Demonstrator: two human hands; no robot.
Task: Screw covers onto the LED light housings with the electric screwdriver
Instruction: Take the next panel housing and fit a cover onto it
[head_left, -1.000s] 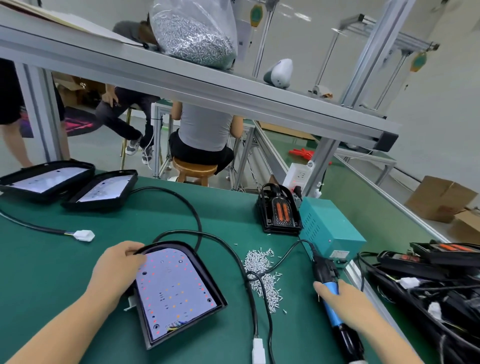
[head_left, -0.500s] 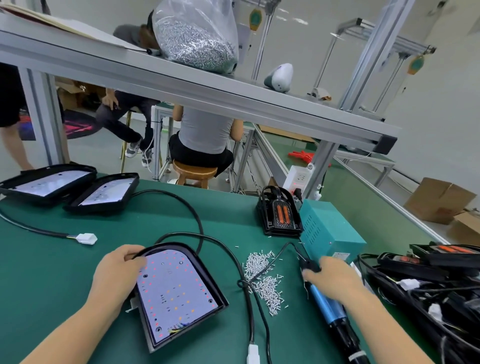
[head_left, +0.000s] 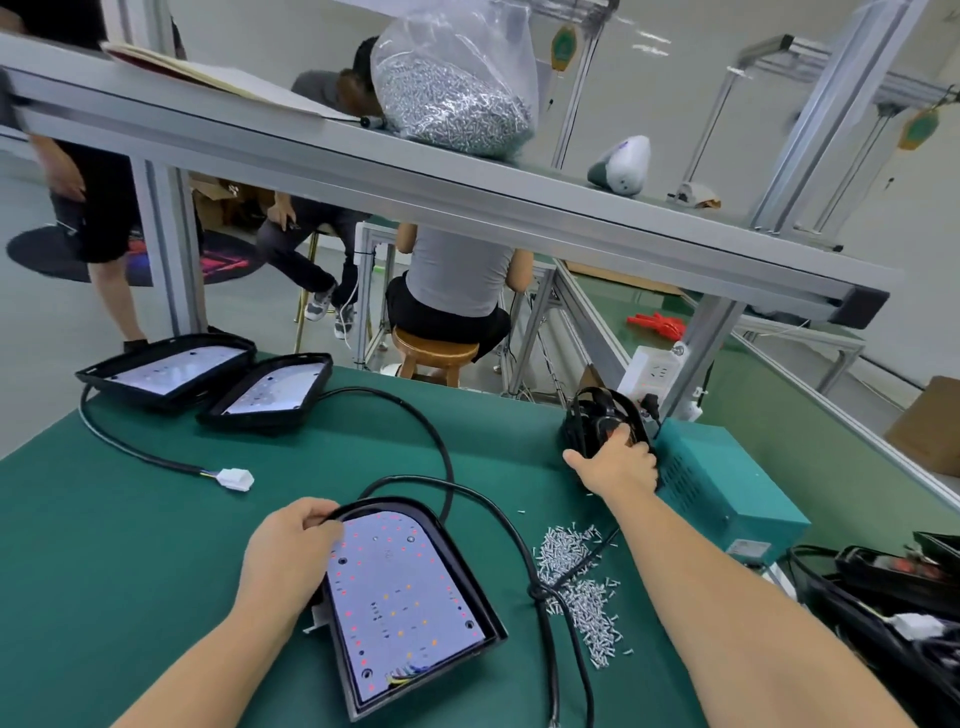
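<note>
LED light housing (head_left: 410, 597) lies open-face-up on the green desk (head_left: 130, 545), near its front edge, with its bare LED board showing and no cover on it yet. A black cable (head_left: 441, 457) loops away from its far end. The risk, as I judge it, is that the cover (head_left: 605, 421) standing by the teal power box (head_left: 727, 483) gets pulled out one-handed and snags or tips, since the right hand (head_left: 618, 465) has only its near edge. It could also sweep across the loose screws (head_left: 582, 587) scattered between box and housing and knock them about. The housing might shift too, if the holding hand eases. The electric screwdriver is not clearly in view, so it would have to be found again. The left hand (head_left: 291, 551) rests on the housing's far left rim, its grip curled over the edge, forearm running in from the lower left. The right arm is stretched far forward, the hand's grip closed round the cover's lower edge, thumb out to the left.
</note>
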